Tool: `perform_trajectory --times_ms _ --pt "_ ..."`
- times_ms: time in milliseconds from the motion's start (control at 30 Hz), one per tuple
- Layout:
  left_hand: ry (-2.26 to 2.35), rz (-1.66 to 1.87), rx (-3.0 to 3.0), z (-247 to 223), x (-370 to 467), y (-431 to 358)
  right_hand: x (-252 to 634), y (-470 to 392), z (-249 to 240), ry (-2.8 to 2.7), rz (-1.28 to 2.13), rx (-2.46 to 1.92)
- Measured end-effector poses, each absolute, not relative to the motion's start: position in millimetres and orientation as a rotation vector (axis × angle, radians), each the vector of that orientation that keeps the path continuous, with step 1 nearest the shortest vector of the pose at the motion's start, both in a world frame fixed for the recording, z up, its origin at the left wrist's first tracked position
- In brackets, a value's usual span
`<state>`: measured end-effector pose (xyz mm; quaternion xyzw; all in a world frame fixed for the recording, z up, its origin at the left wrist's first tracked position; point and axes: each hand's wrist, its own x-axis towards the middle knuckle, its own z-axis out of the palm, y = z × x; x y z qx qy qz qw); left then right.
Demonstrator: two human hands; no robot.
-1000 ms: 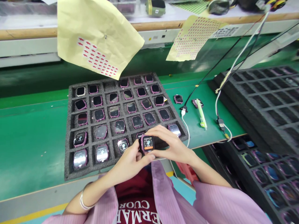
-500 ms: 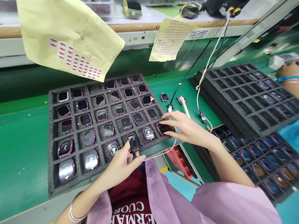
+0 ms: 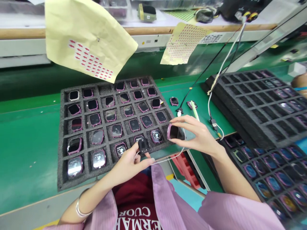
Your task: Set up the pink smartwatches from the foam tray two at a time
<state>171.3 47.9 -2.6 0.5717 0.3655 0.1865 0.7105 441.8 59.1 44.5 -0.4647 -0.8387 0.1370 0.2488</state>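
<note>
My right hand (image 3: 198, 134) pinches a pink-framed smartwatch (image 3: 174, 132) by its edges, just above the right front corner of the black foam tray (image 3: 62, 166). My left hand (image 3: 131, 161) is closed on a small black block (image 3: 143, 146) with a thin white cable (image 3: 171, 157); it looks like a charger. That block hangs over the tray's front edge and partly covers a watch (image 3: 139, 138) in its compartment. Beside it a watch with a lit dial (image 3: 156, 136) lies in the tray, and another lit one (image 3: 120, 149) is left of my left hand.
Two watch pieces (image 3: 174, 101) and a pale green stick (image 3: 194, 111) lie behind my right hand, near cables (image 3: 212, 95). Stacked foam trays (image 3: 254, 118) stand at right, with another filled tray below. Yellow sticker sheets (image 3: 91, 38) hang from the shelf. Another person's arm (image 3: 301, 81) shows far right.
My right hand has lifted the pink-framed watch out of its corner compartment. My left hand still holds the black block in about the same place. The whole view has shifted slightly.
</note>
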Motion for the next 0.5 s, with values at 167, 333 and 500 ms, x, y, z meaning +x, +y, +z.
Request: perform_trajectory --times_ms 167,333,500 --pt "0.813 0.466 1.253 -5.0 173.0 48.1 387.4 50.9 37.5 -2.282 0.534 -1.045" --pt "0.880 0.604 1.234 -10.6 174.7 47.1 363.1 59.3 20.4 -2.347 0.526 -1.013" --pt "0.914 0.673 1.183 -11.2 177.3 47.9 364.5 58.0 17.8 -2.415 0.410 -0.990"
